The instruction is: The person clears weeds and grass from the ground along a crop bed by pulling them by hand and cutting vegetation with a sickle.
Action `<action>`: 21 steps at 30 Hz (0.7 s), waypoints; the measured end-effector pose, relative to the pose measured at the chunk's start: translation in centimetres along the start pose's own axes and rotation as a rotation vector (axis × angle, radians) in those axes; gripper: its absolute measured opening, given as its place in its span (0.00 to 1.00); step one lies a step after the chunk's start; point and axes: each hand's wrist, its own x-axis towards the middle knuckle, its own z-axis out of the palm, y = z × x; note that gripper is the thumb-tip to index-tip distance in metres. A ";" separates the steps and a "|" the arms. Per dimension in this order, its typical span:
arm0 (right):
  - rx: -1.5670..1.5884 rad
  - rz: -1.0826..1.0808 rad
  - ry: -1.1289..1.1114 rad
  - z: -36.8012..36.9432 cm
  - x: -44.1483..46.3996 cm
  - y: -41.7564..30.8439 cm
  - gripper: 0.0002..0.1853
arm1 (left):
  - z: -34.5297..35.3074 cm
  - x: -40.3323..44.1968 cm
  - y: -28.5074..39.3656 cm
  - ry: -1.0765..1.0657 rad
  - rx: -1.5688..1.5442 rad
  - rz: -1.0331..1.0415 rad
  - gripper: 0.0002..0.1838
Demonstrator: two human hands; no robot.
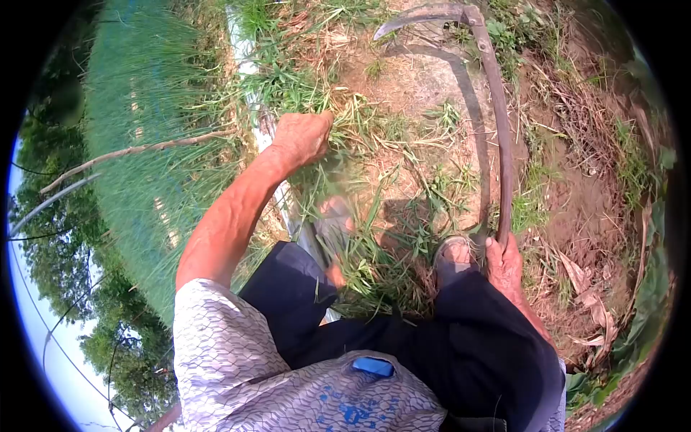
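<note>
My left hand (301, 138) is closed over a tuft of grass (345, 119) beside a pale pipe-like strip, its fingers curled round the stems. My right hand (505, 268) is wrapped round the lower end of the wooden handle of a sickle (498, 122), low at the right near my knee. The handle runs up from that hand, and the curved metal blade (417, 17) points left at the top of the view. Cut or loose grass (374, 259) lies on the soil between my feet.
A pale strip (245, 57) runs along the left, beside dense green plants (137, 93). A thin stick (144, 147) crosses those plants. My sandalled foot (455, 253) rests near the sickle handle. Bare reddish soil (583, 216) with dry leaves lies at the right.
</note>
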 end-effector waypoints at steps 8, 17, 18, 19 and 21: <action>-0.266 0.090 -0.209 0.1 -3.5 8.3 0.19 | -0.7 -2.1 -1.2 -0.010 0.123 0.076 0.03; -0.120 -0.135 -0.008 0.6 1.9 -0.8 0.22 | -2.9 -1.3 -6.5 -0.058 0.357 -0.071 0.05; -0.078 -0.041 -0.077 1.5 1.9 -2.6 0.20 | -2.5 -1.4 -6.9 0.037 0.369 -0.019 0.04; -0.183 0.004 -0.128 2.5 1.5 -0.8 0.22 | -2.3 -1.4 -6.9 0.039 0.371 -0.018 0.04; -0.323 0.067 -0.269 3.5 0.1 3.6 0.27 | -1.7 -1.9 -7.0 -0.084 0.341 -0.124 0.05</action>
